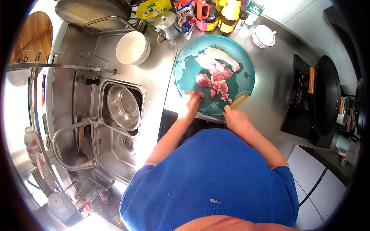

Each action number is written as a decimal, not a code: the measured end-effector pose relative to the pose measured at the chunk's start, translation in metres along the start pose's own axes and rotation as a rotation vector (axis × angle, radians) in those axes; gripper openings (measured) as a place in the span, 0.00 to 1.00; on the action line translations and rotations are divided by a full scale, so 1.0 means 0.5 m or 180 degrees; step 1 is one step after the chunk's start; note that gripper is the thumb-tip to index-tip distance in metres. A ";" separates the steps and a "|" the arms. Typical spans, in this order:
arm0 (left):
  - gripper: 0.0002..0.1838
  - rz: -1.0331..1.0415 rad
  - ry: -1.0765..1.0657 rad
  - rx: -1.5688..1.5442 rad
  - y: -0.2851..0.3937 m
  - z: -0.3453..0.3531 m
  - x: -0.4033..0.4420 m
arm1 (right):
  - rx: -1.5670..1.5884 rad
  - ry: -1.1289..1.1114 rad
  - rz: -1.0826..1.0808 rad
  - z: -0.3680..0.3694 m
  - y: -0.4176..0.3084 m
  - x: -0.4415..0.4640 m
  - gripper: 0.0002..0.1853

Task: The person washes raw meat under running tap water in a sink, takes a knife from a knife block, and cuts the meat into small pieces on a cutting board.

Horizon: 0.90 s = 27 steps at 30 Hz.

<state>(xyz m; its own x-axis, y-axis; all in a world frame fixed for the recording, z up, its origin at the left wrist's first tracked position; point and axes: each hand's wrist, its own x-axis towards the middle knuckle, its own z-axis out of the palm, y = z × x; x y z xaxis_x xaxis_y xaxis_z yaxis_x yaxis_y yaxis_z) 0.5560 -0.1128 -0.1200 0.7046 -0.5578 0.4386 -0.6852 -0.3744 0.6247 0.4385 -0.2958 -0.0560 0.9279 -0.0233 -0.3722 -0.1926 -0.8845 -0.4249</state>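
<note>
Pieces of raw meat lie on a round green board, with a long pale strip at the far side. At the board's near left edge is my left hand, its fingers closed on a small piece of meat. My right hand is at the near right edge, fingers closed at the near end of a yellow-edged tool that slants over the rim. The rest of that tool is too unclear to tell. A small meat scrap sits beside it.
Left of the board are a cream bowl and a sink with a metal basin. Bottles, a metal pot and a white bowl stand behind. A black wok is at the right.
</note>
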 end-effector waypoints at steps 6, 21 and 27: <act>0.09 0.0219 -0.0232 -0.0063 -0.026 0.015 0.000 | -0.0188 -0.0506 0.0248 0.005 -0.009 0.003 0.07; 0.07 0.0110 -0.0211 -0.0121 -0.037 0.003 -0.006 | -0.0180 -0.0006 -0.0207 0.046 -0.037 0.098 0.07; 0.10 0.0237 -0.0273 -0.0242 -0.042 0.003 -0.009 | -0.0234 -0.0515 0.0273 -0.014 -0.023 0.002 0.07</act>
<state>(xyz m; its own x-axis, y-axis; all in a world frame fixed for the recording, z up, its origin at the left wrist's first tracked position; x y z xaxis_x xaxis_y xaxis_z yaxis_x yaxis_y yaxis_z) 0.5670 -0.1034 -0.1360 0.6318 -0.6444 0.4308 -0.7168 -0.2743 0.6410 0.4438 -0.2887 -0.0457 0.8444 -0.0301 -0.5348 -0.2395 -0.9143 -0.3267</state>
